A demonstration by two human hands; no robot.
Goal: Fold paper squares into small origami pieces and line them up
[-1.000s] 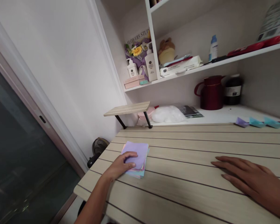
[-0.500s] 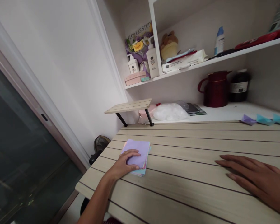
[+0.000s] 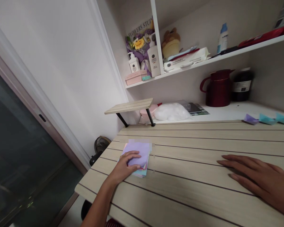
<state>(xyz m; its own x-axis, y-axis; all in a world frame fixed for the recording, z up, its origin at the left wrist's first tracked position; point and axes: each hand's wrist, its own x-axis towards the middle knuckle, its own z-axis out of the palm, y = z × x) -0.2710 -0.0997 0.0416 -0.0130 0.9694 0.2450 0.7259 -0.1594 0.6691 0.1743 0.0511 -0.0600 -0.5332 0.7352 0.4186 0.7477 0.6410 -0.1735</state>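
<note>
My left hand (image 3: 125,165) lies on a stack of coloured paper sheets (image 3: 142,151) at the left of the table. Its fingers rest over the stack's left side, with the thumb apart from them near the lower edge. The top sheet is purple; light blue and pink edges show beneath it. At the right, my right hand (image 3: 260,176) is stretched out low over the tabletop with fingers extended, holding nothing. Folded paper pieces, one purple (image 3: 251,119) and two blue (image 3: 267,119), stand in a row at the table's back right.
The slatted wooden table (image 3: 184,192) meets a white shelf unit behind. A small raised stand (image 3: 130,105) occupies its back left corner. A white bag (image 3: 172,112), a red jug (image 3: 218,90) and a dark bottle (image 3: 243,85) stand on the lower shelf.
The whole view has shifted slightly. Both hands and the paper stack keep their places on the table.
</note>
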